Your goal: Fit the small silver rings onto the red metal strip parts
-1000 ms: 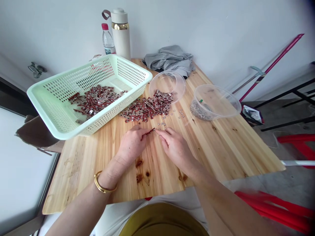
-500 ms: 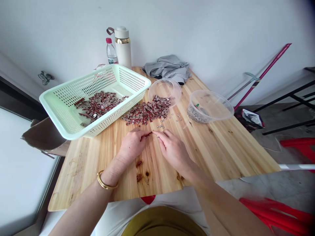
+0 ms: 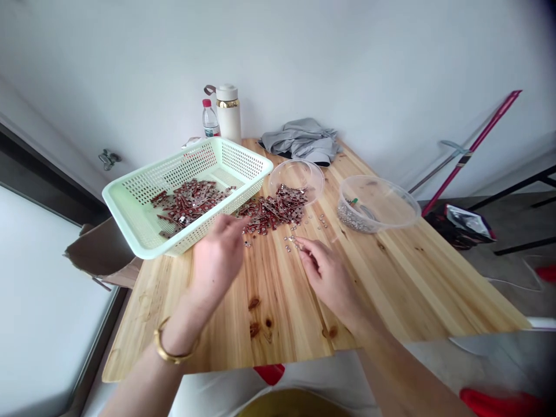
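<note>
My left hand (image 3: 219, 249), smeared by motion, hovers beside the front side of the green basket (image 3: 174, 249), close to a pile of reddish-brown strips with metal pieces (image 3: 278, 211). Whether it holds anything does not show. My right hand (image 3: 325, 269) rests low over the wood, fingers curled, thumb and index fingertips close together at a few small square metal pieces (image 3: 288, 249). What lies between those fingertips is too small to make out. More of the strips (image 3: 191, 200) lie inside the basket.
A clear tub of small metal pieces (image 3: 356, 220) stands at the right. Another clear tub (image 3: 315, 179) lies tipped behind the pile. Grey cloth (image 3: 304, 142), a white flask (image 3: 229, 121) and a water bottle (image 3: 211, 121) are at the back. A cardboard box (image 3: 99, 255) is left of the table.
My hands, together at the table's middle before, are now apart. The left has moved left toward the basket; the right has its fingertips at the loose metal pieces. The view has shifted slightly.
</note>
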A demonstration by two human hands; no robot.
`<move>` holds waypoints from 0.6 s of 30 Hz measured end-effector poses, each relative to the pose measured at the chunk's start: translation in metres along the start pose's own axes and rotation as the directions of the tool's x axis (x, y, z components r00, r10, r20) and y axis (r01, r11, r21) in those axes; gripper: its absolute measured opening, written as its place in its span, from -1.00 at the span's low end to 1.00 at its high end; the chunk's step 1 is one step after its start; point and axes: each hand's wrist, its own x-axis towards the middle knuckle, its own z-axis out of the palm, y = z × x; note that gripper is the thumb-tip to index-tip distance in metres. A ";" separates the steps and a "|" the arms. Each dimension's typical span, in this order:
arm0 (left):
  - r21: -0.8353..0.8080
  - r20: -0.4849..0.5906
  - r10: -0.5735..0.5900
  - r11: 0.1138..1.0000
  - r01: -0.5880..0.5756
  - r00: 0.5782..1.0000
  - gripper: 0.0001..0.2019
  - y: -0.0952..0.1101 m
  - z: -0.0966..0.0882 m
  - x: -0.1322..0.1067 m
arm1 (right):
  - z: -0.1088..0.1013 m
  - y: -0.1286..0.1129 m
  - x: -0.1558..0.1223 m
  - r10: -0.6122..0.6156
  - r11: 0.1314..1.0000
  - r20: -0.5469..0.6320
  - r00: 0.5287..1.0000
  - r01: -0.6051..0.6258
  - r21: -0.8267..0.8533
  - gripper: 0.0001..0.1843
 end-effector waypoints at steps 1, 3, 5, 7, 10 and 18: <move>0.080 -0.100 -0.007 0.997 0.015 0.995 -0.69 -0.003 -0.015 0.010 | -0.003 0.002 0.000 0.008 1.000 -0.034 0.999 -0.008 0.008 -0.70; 0.223 -0.192 -0.063 0.969 0.106 0.979 -0.70 -0.008 -0.039 0.026 | -0.008 0.007 0.002 0.009 1.000 -0.053 0.999 -0.008 0.013 -0.74; 0.303 -0.218 -0.073 0.943 0.139 0.973 -0.69 -0.010 -0.047 0.033 | -0.009 0.010 0.006 0.006 1.000 -0.053 0.999 -0.005 0.026 -0.77; 0.285 -0.138 -0.042 0.955 0.080 0.990 -0.67 -0.011 -0.036 0.027 | -0.009 0.014 0.010 0.009 0.999 -0.054 0.998 -0.007 0.041 -0.81; 0.127 0.237 0.058 0.988 -0.090 0.970 -0.73 -0.013 -0.001 0.008 | -0.007 0.021 0.016 0.011 0.999 -0.050 0.999 -0.009 0.046 -0.85; -0.068 0.395 0.055 0.997 -0.030 0.917 -0.80 -0.036 0.042 -0.001 | -0.015 0.027 0.019 -0.012 1.000 0.090 0.996 0.013 -0.014 -0.86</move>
